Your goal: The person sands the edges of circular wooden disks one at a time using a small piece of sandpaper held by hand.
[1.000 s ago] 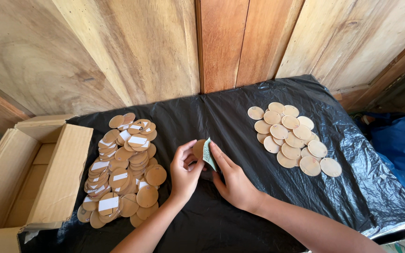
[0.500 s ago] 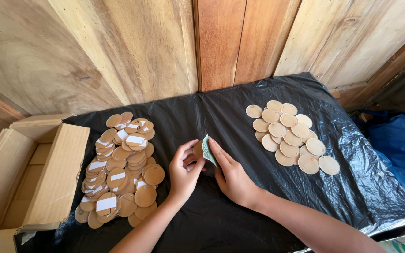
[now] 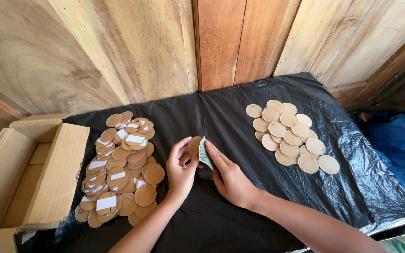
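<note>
Over the last second almost nothing has moved: my left hand (image 3: 182, 169) and right hand (image 3: 231, 179) stay close together at the middle of the table (image 3: 362, 187), near its front edge, as they were 1 second ago. The left fingers still pinch 1 tan disc (image 3: 194, 145), held up on edge, and the right fingers still press a small pale green label (image 3: 206, 153) against its side, so the 2 hands meet on that 1 disc. The disc and label have only tilted a touch. To me that reads as the label being seated, not finished. The labelled pile (image 3: 118, 173) lies heaped toward the left edge, many discs showing white stickers, beside the open cardboard box (image 3: 55, 178) hanging off that edge. The bare discs (image 3: 289, 136) lie spread toward the right back corner, untouched.
</note>
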